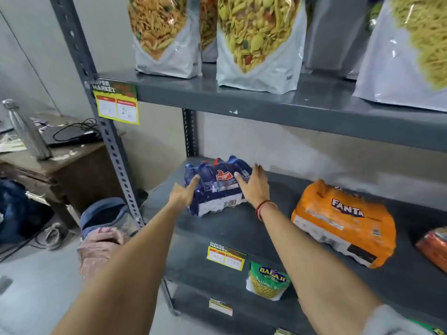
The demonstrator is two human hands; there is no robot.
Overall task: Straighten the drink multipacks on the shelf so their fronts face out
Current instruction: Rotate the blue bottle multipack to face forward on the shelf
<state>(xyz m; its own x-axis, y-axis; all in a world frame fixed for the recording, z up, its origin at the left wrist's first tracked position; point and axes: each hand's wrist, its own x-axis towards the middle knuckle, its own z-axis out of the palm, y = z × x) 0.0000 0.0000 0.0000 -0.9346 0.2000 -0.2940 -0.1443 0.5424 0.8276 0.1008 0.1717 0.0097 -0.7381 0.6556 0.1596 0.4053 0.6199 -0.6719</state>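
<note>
A blue shrink-wrapped drink multipack (217,187) with a red logo stands at the left end of the grey middle shelf (232,228). My left hand (182,194) presses its left side and my right hand (254,184) lies flat against its right side, so both hands clasp the pack. An orange Fanta multipack (343,221) sits further right on the same shelf, turned at an angle. At the far right edge a red-orange pack (435,247) is only partly in view.
Large snack bags (258,44) stand on the shelf above. A green Balaji snack bag (268,281) sits on the lower shelf. Yellow price tags (226,256) hang on shelf edges. Left of the rack are a wooden table (60,163), a steel bottle (26,129) and bags on the floor.
</note>
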